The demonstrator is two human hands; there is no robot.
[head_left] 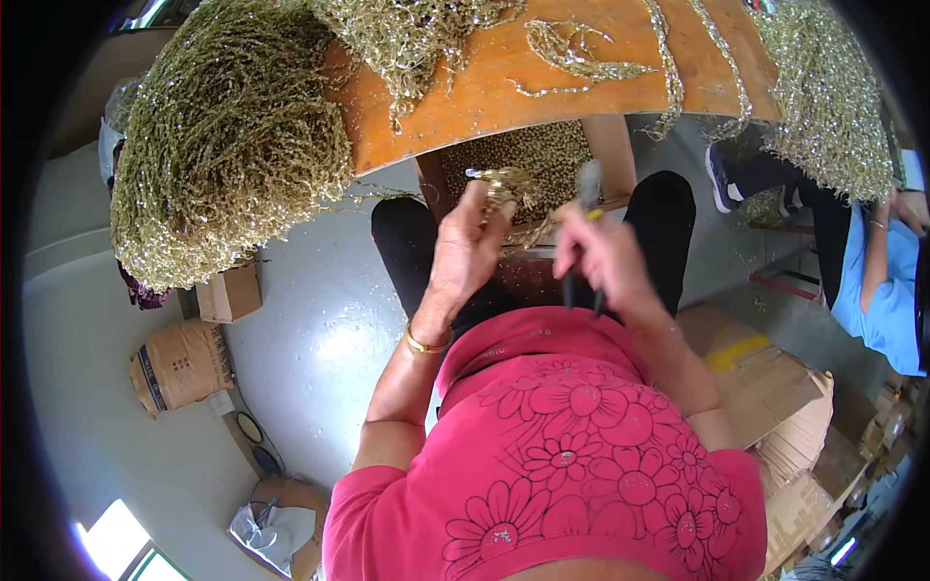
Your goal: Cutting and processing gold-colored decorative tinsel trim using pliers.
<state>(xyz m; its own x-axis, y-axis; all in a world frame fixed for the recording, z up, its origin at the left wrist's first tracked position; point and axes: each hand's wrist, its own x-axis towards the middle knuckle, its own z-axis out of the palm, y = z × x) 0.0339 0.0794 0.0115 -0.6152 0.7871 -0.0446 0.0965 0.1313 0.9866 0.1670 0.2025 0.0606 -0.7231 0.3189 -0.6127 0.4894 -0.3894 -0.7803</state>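
My left hand (463, 250) is closed on a small looped bundle of gold bead garland (511, 184), held over the open cardboard box. In my right hand (605, 257) is a pair of pliers or cutters (593, 184); its dark handles point toward me and a bit of yellow shows near the pivot. Motion blurs the tool's jaws, so I cannot tell whether they are apart. The jaws are to the right of the bundle. Many small gold beads (518, 147) fill the box (612, 155) between my knees. A thin strand hangs below the bundle.
An orange wooden table (620, 92) spans the front, with loose garland strands (581, 63) on it. Large heaps of gold garland hang over its left (232, 145) and right (823, 97) ends. A co-worker in a blue top (882, 281) sits at right. Flattened cardboard (765, 387) lies behind my right arm.
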